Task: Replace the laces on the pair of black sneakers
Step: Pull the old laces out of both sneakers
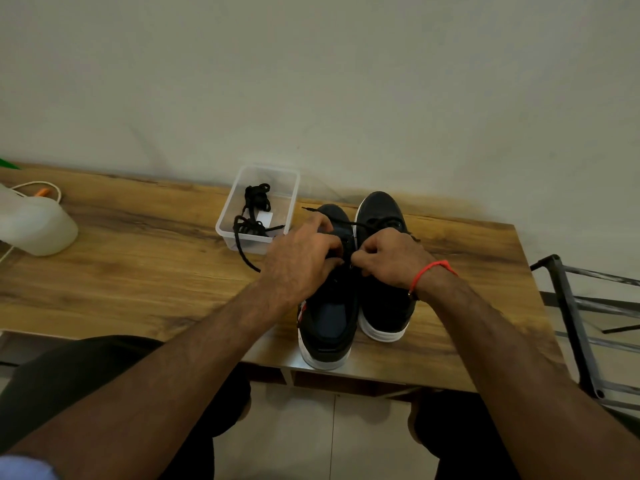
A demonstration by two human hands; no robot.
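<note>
At the far left of the wooden table (138, 265) lies a white plastic jug (34, 225) on its side, a pale cord (38, 185) looped behind it. Further right, against the wall, stands a clear plastic tub (292, 188) holding a bundle of black laces (254, 209); one lace end hangs over its front wall and trails onto the tabletop. Just right of the tub, the pair of black sneakers sits side by side with toes toward the wall, near the table's front edge. The left hand (301, 261) rests over the left sneaker (329, 327), its fingers curled and pinching at the lacing area. The right hand (388, 259), with a red thread bracelet (431, 268) on the wrist, has its fingers curled too, pinching a black lace (360, 224) above the right sneaker (381, 209); that lace runs back leftward across both toes. At the far right, beyond the table, stands a dark metal rack (575, 317).
</note>
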